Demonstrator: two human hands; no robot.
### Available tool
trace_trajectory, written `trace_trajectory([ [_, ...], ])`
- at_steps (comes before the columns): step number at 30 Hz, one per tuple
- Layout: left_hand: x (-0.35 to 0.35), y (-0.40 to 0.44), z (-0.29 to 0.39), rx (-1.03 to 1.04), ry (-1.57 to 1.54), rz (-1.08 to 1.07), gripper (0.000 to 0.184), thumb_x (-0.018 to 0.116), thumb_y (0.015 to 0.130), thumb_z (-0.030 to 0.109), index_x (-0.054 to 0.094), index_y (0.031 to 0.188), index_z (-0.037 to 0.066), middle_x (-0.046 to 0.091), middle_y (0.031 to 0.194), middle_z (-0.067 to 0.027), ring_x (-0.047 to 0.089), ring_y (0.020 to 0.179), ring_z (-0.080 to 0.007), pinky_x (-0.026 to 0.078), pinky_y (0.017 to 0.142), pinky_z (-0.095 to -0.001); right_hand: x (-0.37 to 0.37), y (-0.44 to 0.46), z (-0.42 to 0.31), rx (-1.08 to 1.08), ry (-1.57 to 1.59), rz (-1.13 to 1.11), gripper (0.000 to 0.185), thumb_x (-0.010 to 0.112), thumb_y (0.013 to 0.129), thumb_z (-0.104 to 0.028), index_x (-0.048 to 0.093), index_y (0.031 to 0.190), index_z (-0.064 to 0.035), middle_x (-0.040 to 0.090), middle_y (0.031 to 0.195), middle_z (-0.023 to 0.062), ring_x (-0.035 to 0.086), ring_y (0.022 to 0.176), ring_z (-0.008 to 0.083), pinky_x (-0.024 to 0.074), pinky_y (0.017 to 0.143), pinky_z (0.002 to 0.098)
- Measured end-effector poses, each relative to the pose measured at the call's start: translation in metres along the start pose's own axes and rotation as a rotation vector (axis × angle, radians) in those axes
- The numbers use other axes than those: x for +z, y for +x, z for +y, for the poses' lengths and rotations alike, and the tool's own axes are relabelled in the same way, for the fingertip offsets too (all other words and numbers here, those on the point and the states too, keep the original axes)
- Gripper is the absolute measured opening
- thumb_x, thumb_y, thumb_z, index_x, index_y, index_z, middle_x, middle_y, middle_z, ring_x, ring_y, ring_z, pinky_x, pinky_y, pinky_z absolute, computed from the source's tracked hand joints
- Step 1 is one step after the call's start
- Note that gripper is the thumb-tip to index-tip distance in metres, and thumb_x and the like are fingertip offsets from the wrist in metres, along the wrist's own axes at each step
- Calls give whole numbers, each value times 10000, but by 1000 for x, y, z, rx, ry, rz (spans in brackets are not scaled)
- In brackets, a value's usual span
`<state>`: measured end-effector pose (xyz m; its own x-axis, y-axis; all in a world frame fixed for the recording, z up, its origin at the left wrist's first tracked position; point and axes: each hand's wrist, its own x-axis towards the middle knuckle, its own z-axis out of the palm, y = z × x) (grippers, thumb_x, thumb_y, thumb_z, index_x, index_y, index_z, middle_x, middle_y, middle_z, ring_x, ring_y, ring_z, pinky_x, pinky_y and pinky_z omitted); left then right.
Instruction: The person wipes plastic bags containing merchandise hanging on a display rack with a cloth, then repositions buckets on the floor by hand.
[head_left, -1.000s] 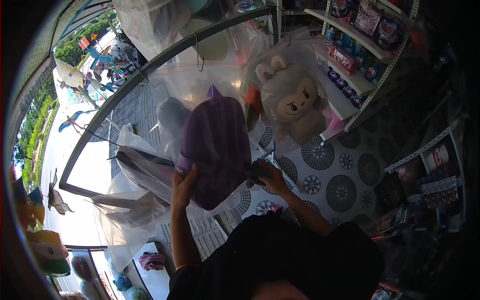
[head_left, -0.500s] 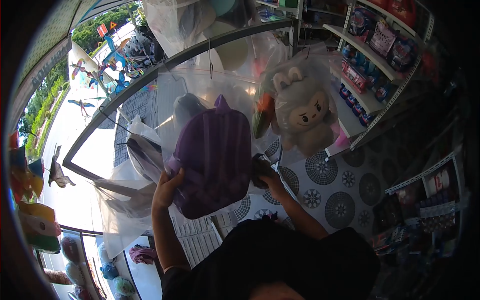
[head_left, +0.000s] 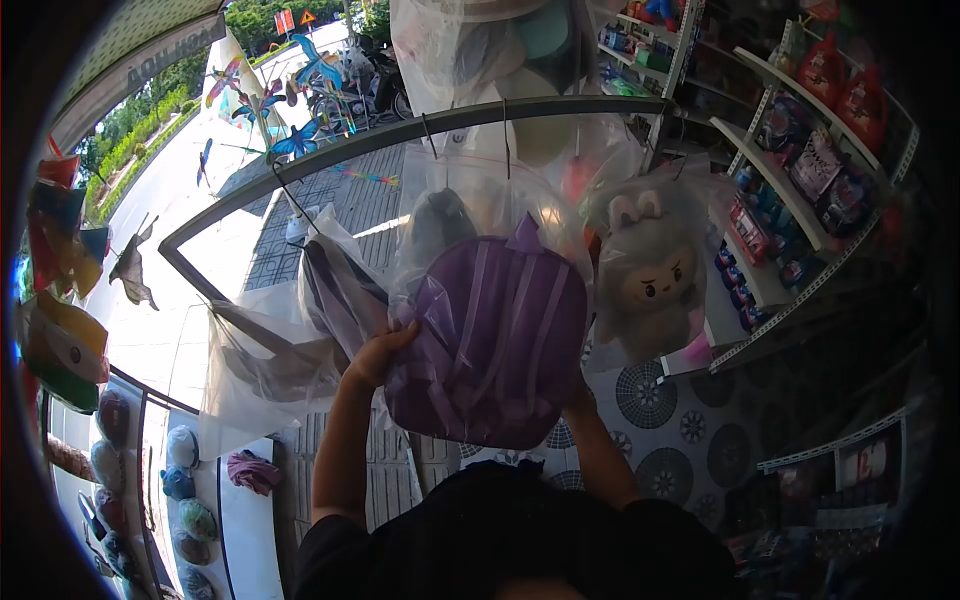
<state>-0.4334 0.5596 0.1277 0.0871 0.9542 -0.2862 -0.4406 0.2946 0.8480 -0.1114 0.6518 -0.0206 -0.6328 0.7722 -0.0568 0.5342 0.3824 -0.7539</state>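
Observation:
In front of me a purple backpack (head_left: 515,340), in a clear plastic bag, hangs from a hook on a metal rail (head_left: 400,130). Its straps face me. My left hand (head_left: 382,355) grips its left edge, thumb on the near side. At the lower right edge is my right hand (head_left: 578,398); its fingers are hidden behind the backpack. Right of the backpack hangs a grey plush toy (head_left: 648,285) with rabbit-like ears, also in clear plastic. Bagged grey items (head_left: 335,290) hang just left of my left hand.
Shelves (head_left: 775,185) of packaged goods stand at the right. Several bagged caps (head_left: 180,448) line a rack at the lower left, near a purple cloth (head_left: 252,472). Colourful pinwheels (head_left: 295,140) stand by the street. Patterned tiles (head_left: 645,395) cover the floor.
My view has shifted, so the rail and backpack sit further right. The backpack's straps now show more clearly. My right hand, earlier beside it with something dark, is now mostly behind it.

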Motion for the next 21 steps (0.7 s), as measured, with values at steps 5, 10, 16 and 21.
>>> trace_trajectory([
  [5, 11, 3, -6, 84, 125, 167, 336, 593, 913, 220, 551, 1154, -11, 645, 966, -68, 646, 848, -175, 515, 789, -275, 106, -107, 101, 418, 1498, -444, 403, 597, 877, -259, 524, 1217, -54, 588, 1135, 100, 572, 1058, 210, 493, 881, 328],
  [10, 41, 1, -42, 542, 547, 228, 516, 633, 864, 216, 461, 1294, -12, 586, 1089, -164, 582, 1026, -256, 446, 898, -354, 67, -145, 70, 624, 1353, 9, 358, 563, 879, -135, 518, 1217, -30, 605, 1101, 83, 603, 1007, 201, 501, 877, 339],
  [16, 122, -10, -102, 696, 881, 174, 671, 632, 860, 275, 316, 1421, 87, 355, 1312, -268, 431, 1182, -405, 388, 962, -454, 16, -136, 65, 325, 1743, 382, 398, 522, 887, -131, 474, 1275, -54, 541, 1229, 120, 528, 1143, 283, 417, 998, 465],
  [21, 145, 66, -145, 691, 839, 64, 706, 610, 875, 295, 247, 1445, 89, 277, 1375, -292, 370, 1224, -453, 337, 1021, -474, -28, -156, 38, 209, 1732, 463, 479, 576, 850, -103, 452, 1310, -54, 534, 1249, 125, 529, 1147, 297, 423, 993, 460],
])
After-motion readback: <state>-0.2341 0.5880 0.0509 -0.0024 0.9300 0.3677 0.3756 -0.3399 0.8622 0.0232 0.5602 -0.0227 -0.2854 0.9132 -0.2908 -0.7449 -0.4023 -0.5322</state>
